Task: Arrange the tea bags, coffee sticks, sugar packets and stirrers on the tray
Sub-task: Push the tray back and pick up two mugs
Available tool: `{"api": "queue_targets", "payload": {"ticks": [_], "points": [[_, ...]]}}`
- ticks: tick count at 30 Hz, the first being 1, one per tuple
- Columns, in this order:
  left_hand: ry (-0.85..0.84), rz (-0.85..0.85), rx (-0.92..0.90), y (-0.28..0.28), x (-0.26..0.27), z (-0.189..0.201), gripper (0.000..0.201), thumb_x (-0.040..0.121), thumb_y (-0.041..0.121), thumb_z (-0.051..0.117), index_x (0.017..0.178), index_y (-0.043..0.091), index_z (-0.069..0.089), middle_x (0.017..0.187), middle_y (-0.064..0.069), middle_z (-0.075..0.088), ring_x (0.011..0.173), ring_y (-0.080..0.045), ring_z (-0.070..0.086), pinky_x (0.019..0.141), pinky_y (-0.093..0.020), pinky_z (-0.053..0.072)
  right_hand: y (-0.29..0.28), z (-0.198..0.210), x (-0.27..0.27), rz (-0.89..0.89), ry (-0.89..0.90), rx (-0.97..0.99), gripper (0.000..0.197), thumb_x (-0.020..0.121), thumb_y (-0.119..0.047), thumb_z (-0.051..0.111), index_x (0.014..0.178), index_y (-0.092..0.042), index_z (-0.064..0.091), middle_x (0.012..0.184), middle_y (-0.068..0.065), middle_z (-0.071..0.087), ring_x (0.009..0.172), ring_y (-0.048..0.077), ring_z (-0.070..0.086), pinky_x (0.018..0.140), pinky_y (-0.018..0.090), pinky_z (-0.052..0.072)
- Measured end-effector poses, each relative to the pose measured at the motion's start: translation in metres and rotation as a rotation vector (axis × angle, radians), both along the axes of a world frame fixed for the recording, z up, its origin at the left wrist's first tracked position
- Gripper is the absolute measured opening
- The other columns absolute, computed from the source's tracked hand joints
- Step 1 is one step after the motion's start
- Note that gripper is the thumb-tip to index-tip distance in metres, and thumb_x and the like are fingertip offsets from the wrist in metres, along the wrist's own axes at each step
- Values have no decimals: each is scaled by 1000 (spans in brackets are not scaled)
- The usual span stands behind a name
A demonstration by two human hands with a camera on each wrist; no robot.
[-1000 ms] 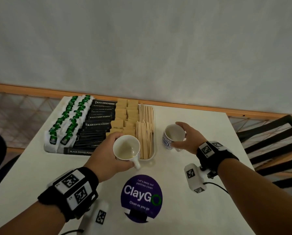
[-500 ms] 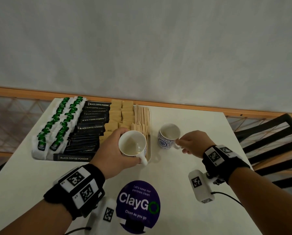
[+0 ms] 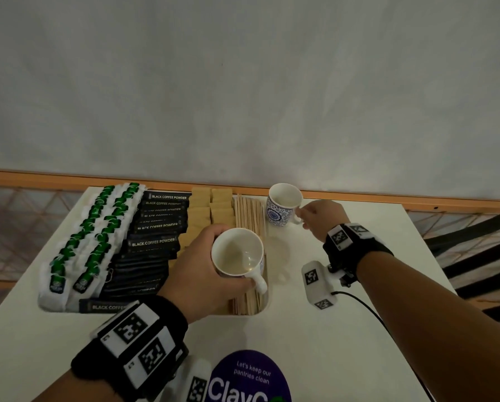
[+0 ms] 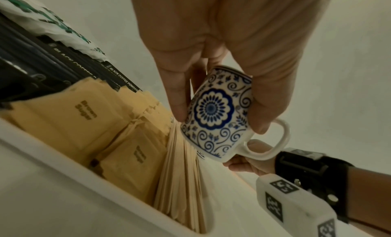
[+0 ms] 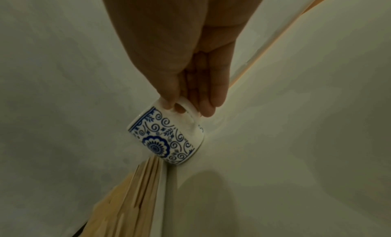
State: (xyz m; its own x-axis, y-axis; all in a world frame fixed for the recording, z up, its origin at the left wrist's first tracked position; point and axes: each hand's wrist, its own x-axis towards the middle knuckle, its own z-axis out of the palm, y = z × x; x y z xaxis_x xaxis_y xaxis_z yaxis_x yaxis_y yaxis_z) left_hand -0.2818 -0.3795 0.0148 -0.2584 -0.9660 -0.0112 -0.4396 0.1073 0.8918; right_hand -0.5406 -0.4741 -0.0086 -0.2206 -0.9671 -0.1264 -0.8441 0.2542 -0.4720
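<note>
White paper and green tags mark the tea bags (image 3: 90, 239) at the far left of the tray (image 3: 264, 307), two overlapping rows running away from you. Next come the black coffee sticks (image 3: 153, 242), stacked with their long axes across the tray, then the brown sugar packets (image 3: 209, 204) in two columns, then the wooden stirrers (image 3: 250, 210), long axes pointing away from you along the tray's right wall. All four kinds already lie on the tray, so by my reading the sorting is as good as done.

Your left hand (image 3: 198, 274) is curled round the body of a patterned cup (image 3: 238, 253), rim up and handle toward you, held above the near end of the stirrers; the left wrist view shows the fingers and thumb clamped on its sides, clear of the tray. Further right, your right hand (image 3: 324, 217) pinches the handle of a second cup (image 3: 282, 206), which stands on the white table (image 3: 388, 285) just beside the tray's far right corner, near the stirrers' far ends.

The coming move likely turns on this: the free table lies to the right of the tray, so the left cup has to cross the tray's right wall to land there, while the right cup looks already placed.
</note>
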Motion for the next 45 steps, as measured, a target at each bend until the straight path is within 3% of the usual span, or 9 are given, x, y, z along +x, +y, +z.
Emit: {"api": "queue_targets", "payload": {"ticks": [5,9,16,19,24,29,33,37,45], "points": [[-26,-20,-2,-7,-7,-7,67,58,26,88,103,48,44,105,24,54,94,2,55,78,-24,53,-7,-4,-3,-4,-63,-53,36,92,-36,51,90,-7,72,83,9,72,85,26,64,72,33,49],[-35,-34,-9,-10,-14,-10,68,57,29,88,104,49,43,105,25,53,93,5,53,73,-18,49,-4,-4,-6,-33,-135,-114,25,91,-30,56,91,-13,74,80,7,72,85,23,65,74,32,49],[-18,-48,15,-15,-33,-9,70,57,28,89,109,43,45,103,23,54,91,3,54,74,-19,48,3,-8,-12,-38,-179,-163,32,87,-34,60,89,-4,71,80,15,70,72,23,59,73,35,50],[-24,-41,22,-22,-49,-12,72,55,31,90,112,41,45,105,21,55,93,0,54,75,-23,49,12,-4,-20,-104,-257,-202,20,88,-32,61,94,-17,73,74,2,70,76,18,65,79,32,53],[-47,7,51,-38,-88,-22,79,48,41,91,113,37,46,105,18,57,92,-6,56,76,-28,50,42,9,-23,-41,-504,-81,16,89,-25,63,88,-13,73,79,5,71,66,16,66,68,30,57],[-136,32,47,-55,-112,-35,88,44,43,93,119,30,47,108,12,57,96,-13,57,79,-32,52,60,5,-25,-36,-587,-20,18,92,-30,59,89,-19,73,82,1,73,67,16,68,70,32,59],[-194,41,38,-59,-115,-44,88,44,43,93,118,27,48,108,9,59,97,-16,58,82,-36,53,67,-3,-19,9,-601,0,13,92,-25,59,95,-27,72,88,2,73,69,16,70,71,30,59],[-198,63,21,-61,-113,-49,92,44,45,93,121,25,47,112,7,59,100,-18,58,85,-39,53,63,-7,-15,6,-604,-9,19,94,-22,57,106,-21,72,92,5,71,71,19,70,71,30,59],[-199,8,10,-63,-102,-46,81,53,34,91,122,25,50,114,6,59,100,-16,58,85,-37,52,61,-8,-10,-12,-601,-20,21,94,-21,55,108,-20,71,94,7,73,70,18,69,70,30,59]]}}
